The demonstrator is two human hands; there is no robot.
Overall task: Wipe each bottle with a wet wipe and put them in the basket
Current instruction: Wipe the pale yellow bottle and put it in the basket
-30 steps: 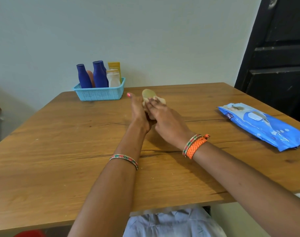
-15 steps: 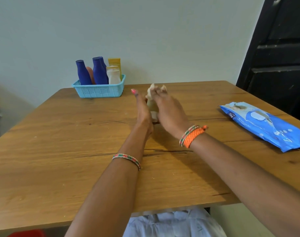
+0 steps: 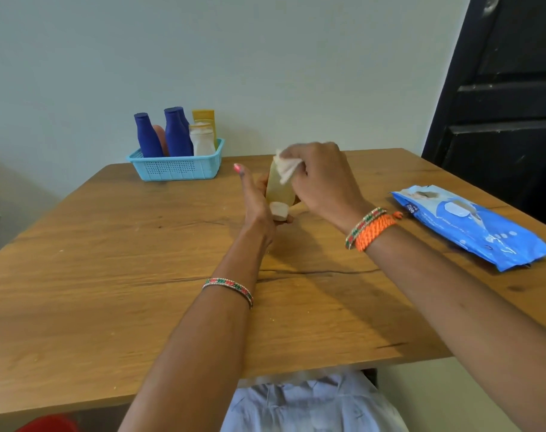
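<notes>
Centre of the wooden table (image 3: 94, 275): the left hand (image 3: 254, 204) holds a pale yellow bottle (image 3: 279, 190) just above the surface, cap end toward the person, fingers curled round its far side, thumb straight and pointing up. The right hand (image 3: 324, 179), at 3 o'clock from the bottle, pinches a crumpled white wet wipe (image 3: 285, 168) between curled fingers and presses it on the bottle's upper end.

At 11 o'clock from the hands, against the wall, stands a light blue basket (image 3: 175, 169). In it, upright: two dark blue bottles (image 3: 147, 135), a white bottle (image 3: 202, 140), a yellow tube (image 3: 204, 116) behind that, and a pinkish item between the blue ones, mostly hidden.

At 3 o'clock, well apart from the hands, a blue wet-wipe pack (image 3: 471, 226) lies flat near the table's right edge. Bracelets on both wrists; an orange braided band (image 3: 374, 232) on the right.
</notes>
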